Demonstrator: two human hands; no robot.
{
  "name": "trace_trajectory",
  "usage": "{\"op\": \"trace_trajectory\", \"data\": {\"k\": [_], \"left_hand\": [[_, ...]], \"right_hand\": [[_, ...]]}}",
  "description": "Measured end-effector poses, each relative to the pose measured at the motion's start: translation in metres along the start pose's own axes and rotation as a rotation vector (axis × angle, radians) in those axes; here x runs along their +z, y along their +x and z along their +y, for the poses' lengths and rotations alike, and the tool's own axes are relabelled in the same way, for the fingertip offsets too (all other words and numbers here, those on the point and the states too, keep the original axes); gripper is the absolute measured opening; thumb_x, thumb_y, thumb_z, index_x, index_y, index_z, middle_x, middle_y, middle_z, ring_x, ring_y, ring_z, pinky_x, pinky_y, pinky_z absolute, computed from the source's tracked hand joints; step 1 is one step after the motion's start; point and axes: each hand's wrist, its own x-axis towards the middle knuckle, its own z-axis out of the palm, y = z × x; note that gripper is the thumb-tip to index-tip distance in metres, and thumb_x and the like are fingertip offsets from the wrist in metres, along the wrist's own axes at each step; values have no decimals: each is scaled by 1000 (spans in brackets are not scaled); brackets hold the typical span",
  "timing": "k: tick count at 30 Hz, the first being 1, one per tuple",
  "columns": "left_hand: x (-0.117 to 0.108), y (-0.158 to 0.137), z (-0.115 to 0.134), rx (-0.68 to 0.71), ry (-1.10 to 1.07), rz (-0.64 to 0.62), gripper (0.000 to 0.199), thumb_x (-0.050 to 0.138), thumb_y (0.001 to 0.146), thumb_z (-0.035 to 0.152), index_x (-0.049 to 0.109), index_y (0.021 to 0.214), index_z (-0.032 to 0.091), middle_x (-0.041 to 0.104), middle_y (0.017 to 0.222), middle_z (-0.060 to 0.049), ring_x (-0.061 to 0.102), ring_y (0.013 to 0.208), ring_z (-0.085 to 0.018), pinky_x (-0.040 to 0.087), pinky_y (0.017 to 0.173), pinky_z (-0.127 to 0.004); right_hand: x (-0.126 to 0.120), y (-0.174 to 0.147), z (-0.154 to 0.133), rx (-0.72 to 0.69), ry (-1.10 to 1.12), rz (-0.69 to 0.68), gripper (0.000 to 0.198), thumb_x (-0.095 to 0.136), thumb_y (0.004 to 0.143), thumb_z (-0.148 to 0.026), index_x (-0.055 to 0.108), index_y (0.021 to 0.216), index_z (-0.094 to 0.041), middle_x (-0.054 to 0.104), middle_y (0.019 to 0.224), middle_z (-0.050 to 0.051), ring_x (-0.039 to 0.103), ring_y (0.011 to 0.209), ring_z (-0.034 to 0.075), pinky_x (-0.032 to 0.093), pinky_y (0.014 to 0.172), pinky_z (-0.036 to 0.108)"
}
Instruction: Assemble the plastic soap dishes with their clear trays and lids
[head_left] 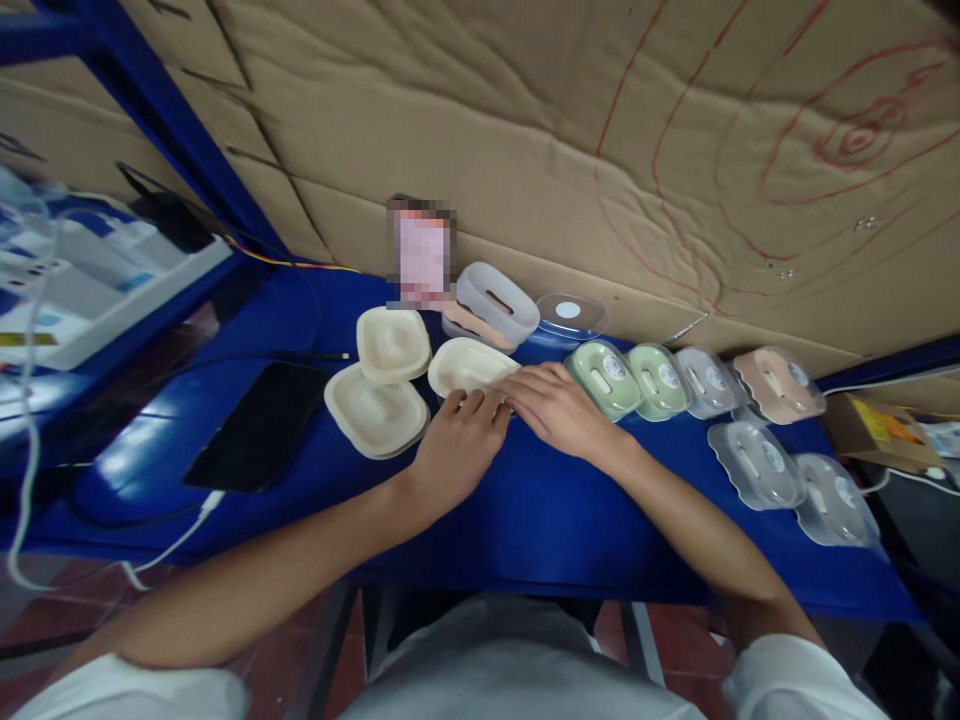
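Note:
My left hand (pixel 465 438) is closed, its curled fingers at the near edge of a cream moulded tray (pixel 466 362). My right hand (pixel 559 408) comes in from the other side, fingers pressed together and fingertips meeting the left ones at the tray's right end. What lies under the right fingertips is hidden. Left of the tray sit two more cream moulded pieces, an upper one (pixel 393 343) overlapping a lower one (pixel 379 412). Just beyond the tray, a whitish slotted container (pixel 496 302) leans on a peach piece (pixel 474 325).
A clear lid (pixel 574 316) lies at the back. On the right are green lidded boxes (pixel 606 378), grey ones (pixel 757 462) and a peach one (pixel 784 383). A black tablet (pixel 259 425) with a white cable (pixel 180 540) lies left. A phone (pixel 422 250) leans against the cardboard wall (pixel 480 130).

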Motion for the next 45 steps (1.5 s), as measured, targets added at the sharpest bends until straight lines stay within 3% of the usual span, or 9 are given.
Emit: {"op": "trace_trajectory", "data": {"k": [7, 12, 19, 24, 30, 36, 40, 42, 45], "left_hand": [[4, -6, 3, 21, -37, -49, 29, 55, 94, -2, 73, 116, 4, 75, 106, -17, 73, 96, -30, 58, 85, -41], [2, -4, -6, -1, -128, -30, 44, 56, 92, -2, 69, 132, 9, 74, 119, -16, 71, 112, -31, 53, 105, -49], [-15, 6, -26, 39, -34, -70, 30, 55, 90, 0, 77, 108, 11, 74, 105, -15, 70, 103, -33, 49, 106, -54], [-22, 2, -4, 108, -101, 12, 32, 51, 97, 0, 74, 112, 16, 74, 114, -12, 68, 102, -26, 49, 102, -45], [-7, -14, 34, 410, -165, -45, 20, 54, 103, 7, 71, 110, 15, 72, 108, -9, 66, 99, -23, 50, 92, -39], [6, -22, 39, 474, -259, -20, 26, 57, 104, 13, 66, 129, 16, 68, 125, -12, 65, 110, -24, 52, 95, -39], [2, -20, 31, 264, -279, -13, 36, 68, 100, 21, 62, 135, 27, 57, 150, -14, 61, 129, -32, 53, 105, -51], [0, -18, 29, 153, -266, -37, 49, 77, 94, 24, 58, 139, 26, 54, 151, -18, 59, 133, -38, 55, 104, -55], [2, -16, 29, 140, -302, -44, 59, 85, 87, 26, 56, 138, 18, 54, 146, -24, 61, 130, -40, 59, 102, -54]], "right_hand": [[-8, 15, -10, 42, 115, -83, 34, 48, 113, -32, 70, 138, -24, 76, 135, 8, 68, 129, 25, 47, 107, 45], [-7, 0, -9, 16, 141, -24, 39, 41, 113, -24, 66, 144, -25, 76, 133, 9, 68, 128, 24, 49, 112, 47], [-6, -21, -2, 21, 24, 119, 46, 42, 112, -33, 56, 154, -23, 59, 159, 12, 53, 149, 28, 44, 122, 54], [-9, 19, 30, 168, -13, 219, 52, 47, 110, -39, 48, 161, -26, 56, 162, 9, 47, 153, 31, 40, 124, 56], [-16, 51, 25, 233, -75, 201, 40, 49, 111, -36, 67, 142, -18, 74, 136, 14, 67, 126, 32, 48, 109, 51], [-34, -42, -12, 149, -186, 386, 35, 52, 110, -35, 65, 141, -28, 79, 118, 8, 73, 108, 27, 52, 99, 47], [-20, -114, -8, 15, -140, 520, 37, 69, 95, -20, 66, 132, -24, 79, 104, 6, 74, 93, 23, 54, 93, 44], [-9, -136, -4, -7, -114, 499, 38, 73, 90, -19, 67, 126, -22, 78, 101, 5, 72, 90, 23, 53, 93, 45], [0, -147, -4, -42, -91, 405, 38, 74, 86, -20, 67, 124, -21, 78, 99, 5, 71, 89, 22, 53, 93, 45]]}}
